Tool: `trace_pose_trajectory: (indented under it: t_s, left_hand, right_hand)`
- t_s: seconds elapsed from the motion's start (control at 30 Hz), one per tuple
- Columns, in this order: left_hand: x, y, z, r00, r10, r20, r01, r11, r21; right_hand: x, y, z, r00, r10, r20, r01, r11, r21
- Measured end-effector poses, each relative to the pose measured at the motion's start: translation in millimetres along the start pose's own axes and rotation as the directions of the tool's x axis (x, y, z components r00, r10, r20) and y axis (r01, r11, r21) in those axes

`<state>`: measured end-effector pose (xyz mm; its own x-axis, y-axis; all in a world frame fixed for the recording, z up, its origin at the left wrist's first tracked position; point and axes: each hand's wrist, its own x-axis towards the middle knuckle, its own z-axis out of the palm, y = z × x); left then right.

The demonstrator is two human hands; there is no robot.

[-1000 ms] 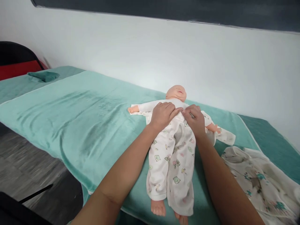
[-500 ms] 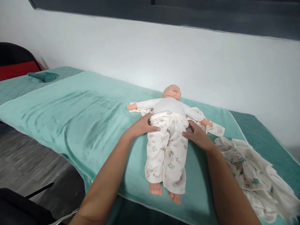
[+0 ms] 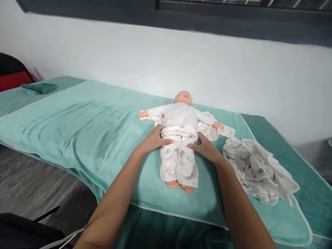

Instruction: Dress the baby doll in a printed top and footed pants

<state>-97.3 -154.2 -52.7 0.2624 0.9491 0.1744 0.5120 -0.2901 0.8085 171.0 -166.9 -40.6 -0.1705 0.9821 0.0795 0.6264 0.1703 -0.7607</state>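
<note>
A baby doll [image 3: 181,114] with a white cloth body lies on its back, head toward the wall. White printed baby pants [image 3: 178,159] cover its legs, with the waistband bunched around the lower belly and bare feet showing below the hems. My left hand [image 3: 155,139] is closed on the pants at the hip on the left of the picture, thumb on top. On the opposite hip my right hand [image 3: 206,147] grips them too, its thumb over the front. Fingertips of both hands are hidden beside the doll. A printed baby shirt [image 3: 228,131] lies spread under its back and arms.
A crumpled heap of white printed baby clothes [image 3: 256,169] lies to the right. Everything rests on a light green blanket [image 3: 85,124] over a bed against a white wall [image 3: 129,58]. A black and red chair [image 3: 12,77] stands at the far left; a cable [image 3: 64,238] hangs lower left.
The camera view has shifted, and the doll and clothes heap appear smaller and further up. The pants' legs look shorter and more bunched at the hips. Both hands stay at the pants' sides.
</note>
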Motion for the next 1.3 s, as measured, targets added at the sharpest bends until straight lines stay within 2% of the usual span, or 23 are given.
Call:
trace_pose_trajectory:
  t_s: [0.07, 0.17, 0.23, 0.3, 0.37, 0.47, 0.53, 0.6, 0.7, 0.8, 0.87, 0.9, 0.97, 1.07, 1.17, 1.23, 1.3]
  left_hand:
    - [-0.6, 0.3, 3.5, 0.996, 0.081, -0.043, -0.073, 0.985, 0.158]
    - [8.3, 3.5, 14.0, 0.977, 0.174, -0.126, -0.107, 0.901, 0.420]
    - [15.1, 5.7, 19.7, 0.968, 0.168, -0.188, -0.060, 0.877, 0.476]
    - [17.0, 6.0, 21.2, 0.964, 0.116, -0.239, -0.003, 0.904, 0.426]
    - [11.5, 3.8, 17.5, 0.974, 0.036, -0.222, 0.031, 0.956, 0.292]
    - [-7.7, -0.3, 4.7, 0.999, -0.021, -0.034, 0.024, 0.996, 0.081]
    - [-21.0, 0.5, -3.4, 0.998, 0.000, 0.069, -0.004, 0.999, 0.050]
    - [-29.3, 5.2, -7.5, 0.995, 0.048, 0.085, -0.057, 0.993, 0.108]
    - [-30.6, 14.6, -6.4, 0.991, 0.122, 0.055, -0.133, 0.951, 0.281]
    - [-26.0, 20.2, -3.3, 0.992, 0.121, -0.046, -0.090, 0.901, 0.425]
    - [-25.6, 21.1, -2.6, 0.987, 0.095, -0.128, -0.033, 0.907, 0.420]
    - [-27.4, 21.2, -2.7, 0.987, 0.080, -0.140, -0.021, 0.924, 0.381]
    - [-35.5, 21.4, -3.6, 0.994, 0.049, -0.100, -0.020, 0.964, 0.265]
    - [-57.4, 23.1, -5.6, 0.997, 0.057, 0.050, -0.063, 0.989, 0.137]
    - [-81.6, 26.0, -6.0, 0.967, 0.113, 0.229, -0.144, 0.982, 0.123]
    - [-93.5, 28.0, -3.8, 0.948, 0.118, 0.297, -0.168, 0.975, 0.148]
    - [-100.7, 29.8, 0.8, 0.950, 0.113, 0.292, -0.175, 0.965, 0.195]
  right_hand:
    - [-3.8, -3.4, 3.0, 1.000, 0.000, -0.023, -0.001, 0.998, -0.068]
    - [-3.4, -12.1, 16.0, 0.966, -0.038, -0.257, -0.013, 0.981, -0.194]
    - [-1.4, -16.8, 25.3, 0.907, -0.056, -0.417, -0.051, 0.969, -0.242]
    - [-0.7, -18.4, 30.2, 0.878, -0.029, -0.478, -0.084, 0.973, -0.214]
    - [-3.3, -16.5, 28.7, 0.904, 0.001, -0.427, -0.066, 0.988, -0.137]
    - [-14.0, -10.5, 17.6, 0.978, -0.005, -0.208, -0.001, 1.000, -0.028]
    - [-22.9, -8.5, 10.0, 0.999, -0.013, -0.045, 0.012, 1.000, -0.012]
    - [-29.6, -10.9, 6.7, 1.000, -0.003, 0.024, 0.004, 0.999, -0.053]
    - [-31.7, -21.2, 11.5, 0.996, -0.014, -0.084, -0.002, 0.983, -0.184]
    - [-26.2, -31.3, 21.2, 0.959, -0.042, -0.281, -0.032, 0.967, -0.254]
    - [-22.6, -34.1, 25.4, 0.933, -0.025, -0.359, -0.056, 0.976, -0.211]
    - [-22.2, -34.3, 25.9, 0.934, -0.012, -0.357, -0.055, 0.983, -0.176]
    - [-26.4, -33.1, 22.6, 0.962, 0.008, -0.272, -0.038, 0.994, -0.105]
    - [-47.0, -30.0, 9.4, 1.000, -0.007, -0.022, 0.007, 1.000, 0.013]
    - [-75.4, -27.0, -1.9, 0.972, -0.095, 0.217, 0.082, 0.994, 0.069]
    - [-90.2, -25.0, -1.5, 0.949, -0.136, 0.283, 0.132, 0.991, 0.036]
    - [-98.1, -23.2, 5.3, 0.953, -0.159, 0.258, 0.170, 0.985, -0.021]
